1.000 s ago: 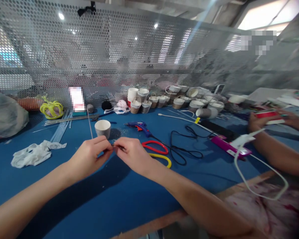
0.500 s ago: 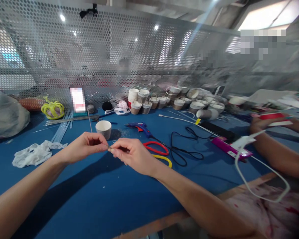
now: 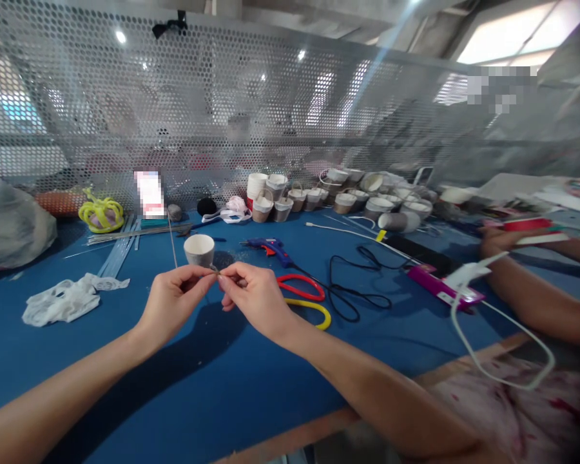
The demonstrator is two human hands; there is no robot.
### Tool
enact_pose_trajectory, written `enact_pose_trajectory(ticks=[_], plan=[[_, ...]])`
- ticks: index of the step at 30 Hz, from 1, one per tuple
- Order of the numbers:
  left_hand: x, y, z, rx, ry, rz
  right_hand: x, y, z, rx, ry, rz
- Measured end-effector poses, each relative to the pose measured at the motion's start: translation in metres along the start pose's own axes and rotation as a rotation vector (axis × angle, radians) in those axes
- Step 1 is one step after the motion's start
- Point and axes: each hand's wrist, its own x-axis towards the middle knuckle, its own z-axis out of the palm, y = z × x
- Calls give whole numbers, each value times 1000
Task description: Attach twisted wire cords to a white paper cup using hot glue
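Note:
My left hand and my right hand meet fingertip to fingertip above the table. Both pinch a thin wire, whose long grey end rises behind my left hand. At the fingertips only a small brownish bit shows, and its shape is too small to make out. Just behind my hands stands a white paper cup with a greyish wrapped side. A blue glue gun lies to the right of the cup. Red-handled pliers and a yellow handle are partly hidden by my right hand.
White lace and clear glue sticks lie left. Several small cup baskets line the perforated screen. A black cord and purple glue gun lie right. A co-worker's arm reaches in there.
My hands have shifted slightly right, and the left wrist has turned more upright. The pinched fingertips have risen a little, closer to the cup. The wire stays between them.

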Motion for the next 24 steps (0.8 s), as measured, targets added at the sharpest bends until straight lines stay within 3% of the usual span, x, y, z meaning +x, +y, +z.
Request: enact_pose_trajectory(ticks=[7, 12, 14, 19, 24], plan=[[0, -2, 5, -118, 31, -105, -4, 6, 11, -18, 1, 14], [5, -4, 1, -230, -13, -157, -5, 4, 12, 73, -88, 49], [8, -5, -4, -340, -84, -194, -3, 2, 8, 162, -138, 80], [12, -4, -14, -610, -402, -309, 7, 2, -4, 423, -152, 122], [11, -2, -16, -716, -582, -378, 9, 4, -9, 543, -197, 114]])
